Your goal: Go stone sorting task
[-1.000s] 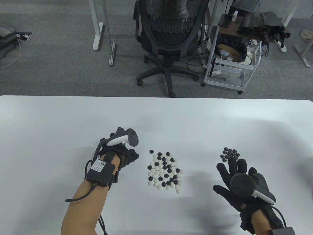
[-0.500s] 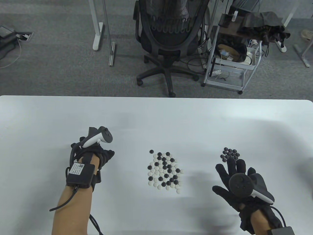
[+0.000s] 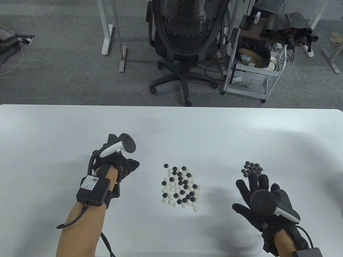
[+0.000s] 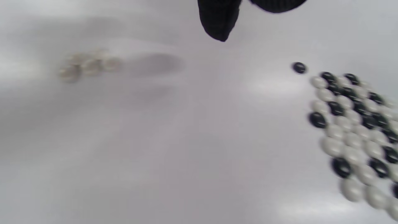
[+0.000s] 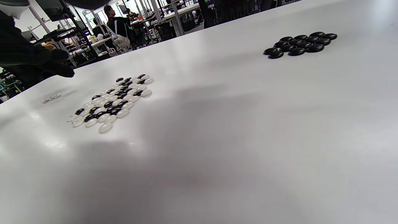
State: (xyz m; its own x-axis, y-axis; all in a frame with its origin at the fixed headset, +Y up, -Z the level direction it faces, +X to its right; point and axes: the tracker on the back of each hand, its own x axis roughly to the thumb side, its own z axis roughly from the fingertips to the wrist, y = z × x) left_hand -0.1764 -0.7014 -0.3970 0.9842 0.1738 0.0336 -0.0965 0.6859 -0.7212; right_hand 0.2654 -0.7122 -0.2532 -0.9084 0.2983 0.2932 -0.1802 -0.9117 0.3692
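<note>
Flanking the mixed stones (image 3: 179, 187), both hands, table (image 3: 171, 125) margins open.

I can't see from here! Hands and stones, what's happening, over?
Left hand loosely curled, empty, beside mixed pile. Right hand open, flat, below black pile. Small white pile far left. Nothing in the way.

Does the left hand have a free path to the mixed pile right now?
Probably yes: the left hand sits just left of the mixed pile, with only bare table between.
</note>
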